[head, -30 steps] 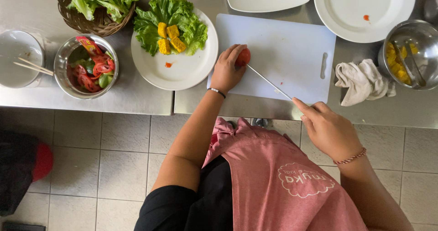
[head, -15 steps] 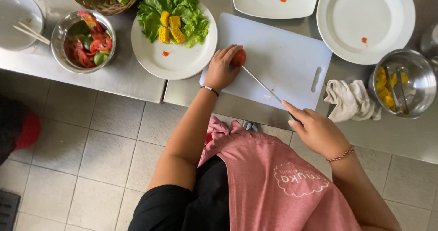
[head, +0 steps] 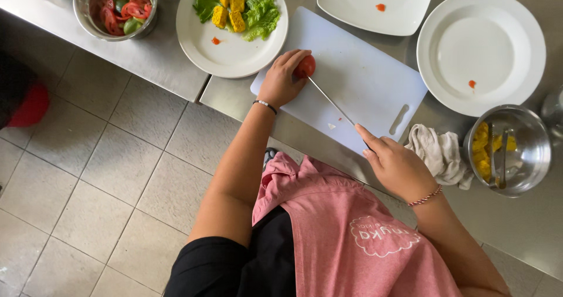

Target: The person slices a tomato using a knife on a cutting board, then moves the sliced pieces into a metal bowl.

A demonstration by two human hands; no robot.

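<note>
My left hand (head: pixel 282 80) holds a red tomato (head: pixel 305 66) down on a white cutting board (head: pixel 363 74) on the steel counter. My right hand (head: pixel 394 163) grips a knife (head: pixel 331 102) by its handle, which my palm hides. The thin blade reaches across the board with its tip at the tomato. A pink apron covers my front below the counter edge.
A round plate (head: pixel 234 48) with lettuce and yellow pieces sits left of the board, beside a steel bowl (head: pixel 115 7) of cut tomato. Two white plates (head: pixel 481 51) stand behind the board. A crumpled cloth (head: pixel 440 150) and a steel bowl (head: pixel 513 150) with yellow pieces lie right.
The view has shifted, so the counter sits further right and up in frame. Both hands keep their grip; the blade stays at the tomato.
</note>
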